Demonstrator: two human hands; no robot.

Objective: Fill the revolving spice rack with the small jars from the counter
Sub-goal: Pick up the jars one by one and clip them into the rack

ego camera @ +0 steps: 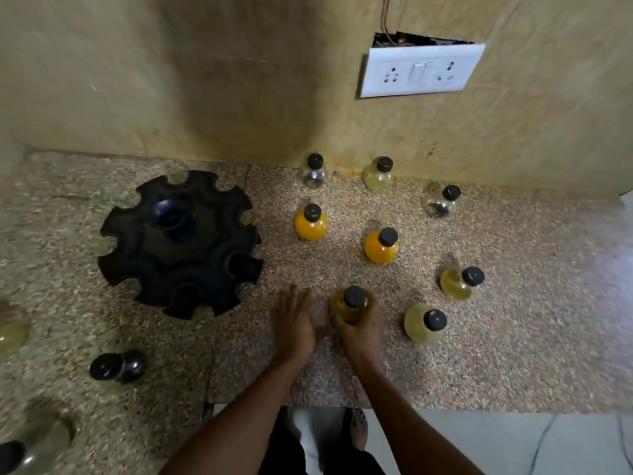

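The black revolving spice rack [180, 243] stands on the speckled counter [513, 337] at the left, its slots showing no jars. Several small round jars with black caps stand to its right: two bright orange ones [310, 225] [381, 247], pale yellow ones [377, 175] [459, 284] [424, 323] and clear ones [314, 173] [440, 203]. My right hand [363, 329] grips an amber jar [349, 303] near the front edge. My left hand [294, 320] lies flat beside it, fingers straight, holding nothing.
A dark jar [118, 366] sits at the front left, with blurred jars [12, 335] [34, 447] at the left edge. A tiled wall with a white socket plate [421, 73] rises behind. The counter's front edge drops to the floor [513, 443] below.
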